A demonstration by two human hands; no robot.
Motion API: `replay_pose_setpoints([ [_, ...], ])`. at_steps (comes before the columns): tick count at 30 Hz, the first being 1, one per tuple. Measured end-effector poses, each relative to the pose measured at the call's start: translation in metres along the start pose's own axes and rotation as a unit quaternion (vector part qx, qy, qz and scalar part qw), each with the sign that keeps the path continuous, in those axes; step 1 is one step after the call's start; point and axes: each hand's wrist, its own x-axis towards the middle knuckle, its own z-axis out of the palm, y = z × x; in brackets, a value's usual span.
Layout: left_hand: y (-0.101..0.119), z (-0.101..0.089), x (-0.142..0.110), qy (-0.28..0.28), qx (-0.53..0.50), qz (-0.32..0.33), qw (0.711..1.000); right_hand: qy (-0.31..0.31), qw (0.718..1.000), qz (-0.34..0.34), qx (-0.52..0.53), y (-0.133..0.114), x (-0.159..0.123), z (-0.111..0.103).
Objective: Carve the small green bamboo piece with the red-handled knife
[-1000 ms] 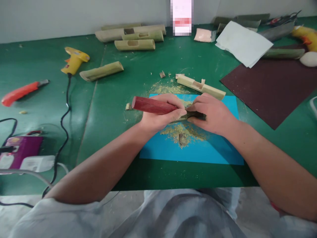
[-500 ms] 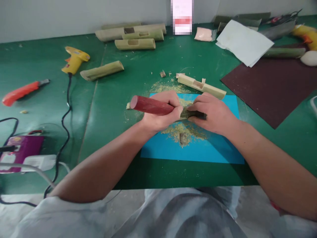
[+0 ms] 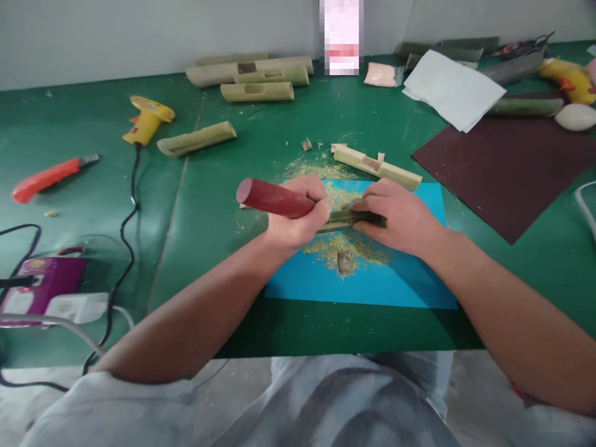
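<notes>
My left hand point(image 3: 298, 217) is wrapped round a tool with a thick dark red wooden handle point(image 3: 270, 197) that points up and to the left. Its working end is hidden under my fingers and meets a short green bamboo piece point(image 3: 347, 217). My right hand point(image 3: 400, 216) is closed on that bamboo piece and holds it just above a blue sheet point(image 3: 400, 282). A heap of yellowish shavings point(image 3: 347, 245) lies on the sheet under both hands.
A notched pale bamboo piece point(image 3: 377, 166) lies just beyond the hands. Several bamboo tubes point(image 3: 256, 77) lie at the back, one more point(image 3: 195, 139) to the left. A yellow glue gun point(image 3: 146, 118), an orange knife point(image 3: 46, 178), a purple box point(image 3: 44, 279), white paper point(image 3: 454, 87), a brown sheet point(image 3: 507, 167).
My left hand and the red handle have drawn a little to the left along the bamboo piece, baring more of it. My right hand has stayed put.
</notes>
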Motion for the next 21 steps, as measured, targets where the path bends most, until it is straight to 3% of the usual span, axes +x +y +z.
replay_pose_setpoints([
  [3, 0.0045, -0.0004, 0.0034, -0.018, -0.008, -0.017, 1.0, 0.0, 1.0, 0.004, -0.005, -0.0005, 0.0, 0.0002],
  [8, 0.0061, -0.0007, 0.0063, -0.095, -0.04, -0.029, 0.994, -0.002, 1.0, 0.004, 0.009, 0.0004, -0.0004, 0.0007],
  [21, 0.0056, -0.0005, 0.0065, -0.122, -0.04, -0.057, 0.99, -0.002, 1.0, 0.009, 0.013, 0.0, 0.0011, -0.0005],
])
